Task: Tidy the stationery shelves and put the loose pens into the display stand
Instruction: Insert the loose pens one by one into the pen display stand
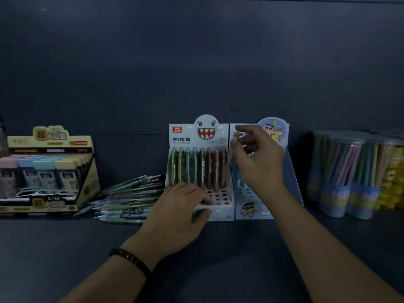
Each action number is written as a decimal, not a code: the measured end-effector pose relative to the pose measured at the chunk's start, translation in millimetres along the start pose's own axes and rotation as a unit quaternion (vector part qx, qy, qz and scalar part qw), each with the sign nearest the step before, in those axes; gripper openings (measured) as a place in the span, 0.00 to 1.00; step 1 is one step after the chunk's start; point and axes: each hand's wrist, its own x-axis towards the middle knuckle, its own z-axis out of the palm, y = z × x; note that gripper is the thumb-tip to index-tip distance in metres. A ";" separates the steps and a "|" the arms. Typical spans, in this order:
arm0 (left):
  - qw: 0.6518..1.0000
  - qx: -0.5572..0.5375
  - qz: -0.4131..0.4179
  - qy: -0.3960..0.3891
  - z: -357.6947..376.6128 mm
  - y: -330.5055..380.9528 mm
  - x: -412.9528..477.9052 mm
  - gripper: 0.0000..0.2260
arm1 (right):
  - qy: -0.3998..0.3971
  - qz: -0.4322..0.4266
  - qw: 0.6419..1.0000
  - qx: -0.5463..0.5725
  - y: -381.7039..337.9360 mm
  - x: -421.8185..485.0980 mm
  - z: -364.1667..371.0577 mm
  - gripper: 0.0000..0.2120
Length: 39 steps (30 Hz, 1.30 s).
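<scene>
Pinching a pale pen (230,160) near its top, the right hand (260,158) holds it almost upright at the right end of the monster-faced display stand (220,213) (whose back row of pens (196,167) looks nearly full). The left hand (181,206) grips the stand's front edge, fingers over the holed tray, thumb on the front face. Loose pens (131,197) lie heaped just left of the stand.

Dark shelf (218,263) with display stand (220,213), loose pens (131,197)
</scene>
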 end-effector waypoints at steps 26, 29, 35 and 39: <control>0.999 -0.047 -0.002 0.000 -3.9 -6.0 -4.6 0.11 | -0.136 0.035 0.967 -0.212 4.2 -4.6 5.2 0.11; 0.999 -0.052 0.001 0.008 -5.4 -5.2 -4.7 0.11 | -0.131 0.037 0.968 -0.211 3.4 -5.1 6.5 0.12; 0.995 -0.072 -0.025 0.061 -23.2 -12.7 -7.8 0.10 | -0.110 0.015 0.979 -0.170 -9.5 -13.2 9.5 0.17; 0.999 -0.027 -0.023 0.028 -54.9 -33.4 -34.4 0.11 | -0.146 -0.027 0.976 -0.157 -28.6 -27.7 26.4 0.07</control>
